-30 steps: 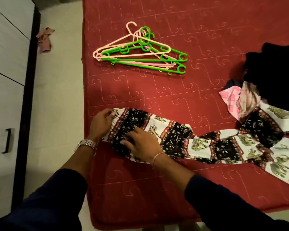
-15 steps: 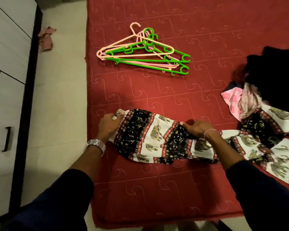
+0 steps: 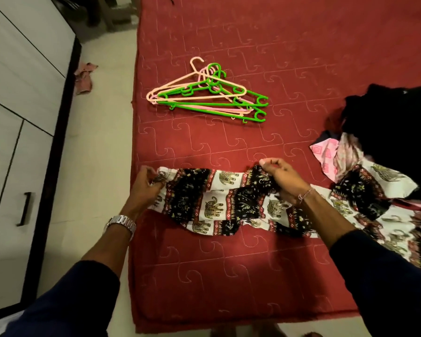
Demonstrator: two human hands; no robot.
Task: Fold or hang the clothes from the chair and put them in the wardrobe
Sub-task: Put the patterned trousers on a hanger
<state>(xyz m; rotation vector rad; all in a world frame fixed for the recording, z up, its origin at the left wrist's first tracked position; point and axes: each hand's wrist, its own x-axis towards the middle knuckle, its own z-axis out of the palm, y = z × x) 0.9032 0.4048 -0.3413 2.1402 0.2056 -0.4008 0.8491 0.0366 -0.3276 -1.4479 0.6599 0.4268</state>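
Cotton elephant-print trousers (image 3: 219, 203) are pinched at both ends by the left hand (image 3: 145, 184) and right hand (image 3: 281, 178); unfolded, hangers (image 3: 204, 96) unused, a clothes pile (image 3: 387, 132) left.

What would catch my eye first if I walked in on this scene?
Probably the elephant-print garment, black, white and red, stretched across the near part of the red quilted bed; the left hand grips its end by the bed's edge and the right hand pinches it further along. Beyond it, a loose pile of green and pink hangers stands out brightly, and a dark heap of clothes sits at the right.
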